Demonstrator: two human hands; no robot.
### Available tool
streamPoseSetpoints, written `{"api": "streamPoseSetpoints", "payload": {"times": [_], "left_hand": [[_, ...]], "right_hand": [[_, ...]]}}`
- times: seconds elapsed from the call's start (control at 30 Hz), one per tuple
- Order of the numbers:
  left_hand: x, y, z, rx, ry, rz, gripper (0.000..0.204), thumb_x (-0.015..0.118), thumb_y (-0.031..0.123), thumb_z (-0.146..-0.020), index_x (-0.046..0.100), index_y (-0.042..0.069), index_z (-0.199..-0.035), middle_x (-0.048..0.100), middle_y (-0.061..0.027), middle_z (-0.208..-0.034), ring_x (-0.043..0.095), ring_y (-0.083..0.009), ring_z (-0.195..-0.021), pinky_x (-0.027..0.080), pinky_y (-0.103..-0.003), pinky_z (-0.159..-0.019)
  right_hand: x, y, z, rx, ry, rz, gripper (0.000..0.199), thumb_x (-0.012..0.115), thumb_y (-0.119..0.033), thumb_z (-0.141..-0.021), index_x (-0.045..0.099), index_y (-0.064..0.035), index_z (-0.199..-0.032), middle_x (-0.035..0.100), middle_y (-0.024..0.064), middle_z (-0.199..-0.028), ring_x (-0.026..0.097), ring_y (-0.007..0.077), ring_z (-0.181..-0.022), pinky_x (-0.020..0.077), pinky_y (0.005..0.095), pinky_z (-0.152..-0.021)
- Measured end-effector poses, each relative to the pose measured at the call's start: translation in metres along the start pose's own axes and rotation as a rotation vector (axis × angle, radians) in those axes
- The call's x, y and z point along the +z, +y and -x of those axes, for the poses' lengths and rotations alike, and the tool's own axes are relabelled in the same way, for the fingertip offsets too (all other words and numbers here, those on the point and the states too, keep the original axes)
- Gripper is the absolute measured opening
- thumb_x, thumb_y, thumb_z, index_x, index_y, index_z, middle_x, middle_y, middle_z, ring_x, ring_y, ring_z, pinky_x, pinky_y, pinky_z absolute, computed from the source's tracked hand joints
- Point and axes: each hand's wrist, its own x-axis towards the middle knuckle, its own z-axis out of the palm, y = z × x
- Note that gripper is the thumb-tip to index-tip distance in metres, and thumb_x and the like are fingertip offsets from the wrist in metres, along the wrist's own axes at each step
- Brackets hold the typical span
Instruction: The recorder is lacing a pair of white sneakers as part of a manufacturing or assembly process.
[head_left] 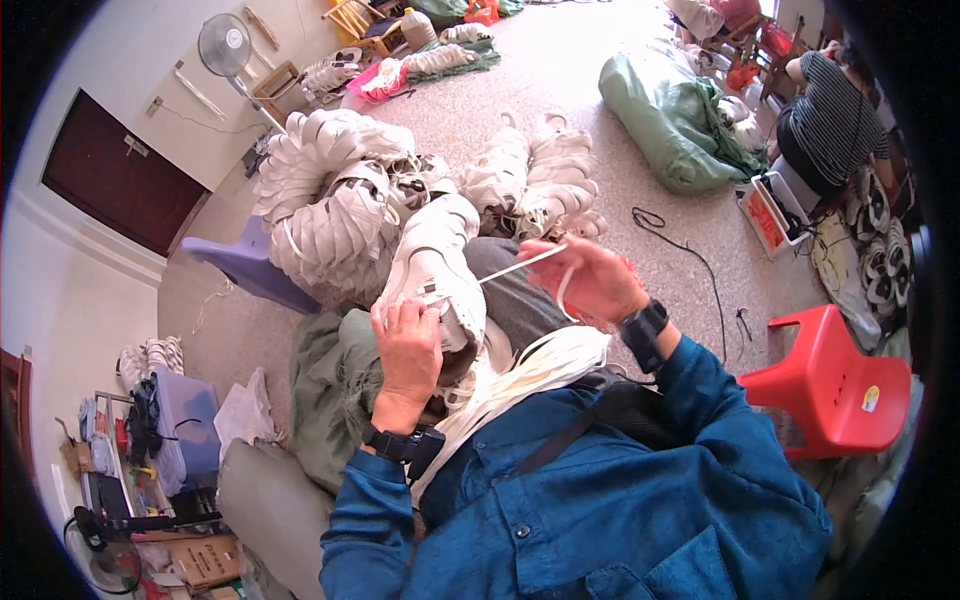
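from up here i see my left hand [408,345] clamped around a white sneaker [436,262] that rests on my lap, fingers curled over its side near the eyelets. my right hand [590,280] is closed in a pinch on a white shoelace [522,262], which runs taut from the shoe across to that hand. a bundle of more white laces [520,375] drapes over my thigh just below the shoe.

the room is what fills most of the view. the floor [600,150] is a bare beige-grey surface, with a black cord [690,250] snaking over it. just beyond my knees a big heap of white sneakers [350,200] is stacked in bundles, beside a pale purple stool [245,265]. a red plastic stool [830,375] stands near my right arm. farther off lies a green sack [670,120], and past it another person in a striped shirt [835,120] sits bent over more shoes. on the left, a dark brown door [115,175] sits in a pale wall, and a standing fan [225,45] is by the far corner. clutter and a cardboard box [205,560] crowd the lower left.
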Motion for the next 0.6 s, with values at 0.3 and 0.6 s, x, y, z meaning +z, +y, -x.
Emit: {"api": "streamPoseSetpoints", "payload": {"times": [0.3,0.6], "left_hand": [[-0.014,0.05,0.004,-0.353,-0.094,0.604,0.028,0.069,0.01,-0.085,0.063,-0.002,-0.11,0.062,-0.0144,-0.1,0.065,-0.0279,-0.08,0.052,-0.038,-0.077],[0.039,0.059,-0.002,-0.624,-0.018,0.811,0.025,0.067,0.015,-0.09,0.06,0.0,-0.109,0.068,-0.0176,-0.078,0.069,-0.0326,-0.074,0.052,-0.041,-0.068]], "right_hand": [[-0.101,-0.068,0.059,-0.329,0.075,-0.256,0.031,0.056,-0.029,-0.1,0.057,-0.0103,-0.076,0.057,0.0003,-0.081,0.058,0.0173,-0.081,0.0449,0.0415,-0.098],[-0.219,-0.157,0.15,-0.529,0.701,-0.082,0.018,0.058,-0.022,-0.099,0.061,-0.0039,-0.101,0.058,0.0036,-0.08,0.056,0.0138,-0.07,0.0507,0.03,-0.069]]}}
